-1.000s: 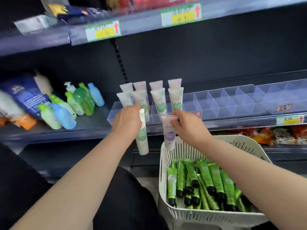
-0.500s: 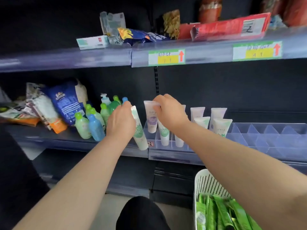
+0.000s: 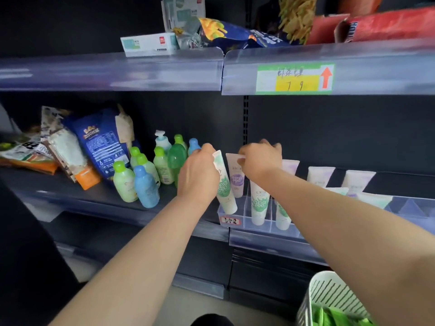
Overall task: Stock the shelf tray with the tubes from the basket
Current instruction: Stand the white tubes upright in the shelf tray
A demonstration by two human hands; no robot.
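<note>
My left hand [image 3: 199, 174] grips a white tube with a green label [image 3: 224, 184], whose cap end sits in the front left cell of the clear shelf tray [image 3: 261, 228]. My right hand [image 3: 260, 161] pinches the top of a white tube with a purple label [image 3: 236, 176], held upright over the cell behind it. Several white tubes stand in the tray to the right, two green-labelled ones [image 3: 259, 203] at the front. The white basket [image 3: 329, 295] with green tubes [image 3: 334, 317] shows at the bottom right.
Green and blue bottles [image 3: 146, 187] stand just left of the tray, close to my left hand. Snack bags [image 3: 101, 142] lean further left. The shelf above carries a price label [image 3: 294, 78], boxes and chip bags. The tray's cells to the right of the tubes hold nothing.
Both hands have moved up and forward from the basket to the tray's left end with their tubes. The green-labelled tube now rests in a front cell. My view has shifted up and left.
</note>
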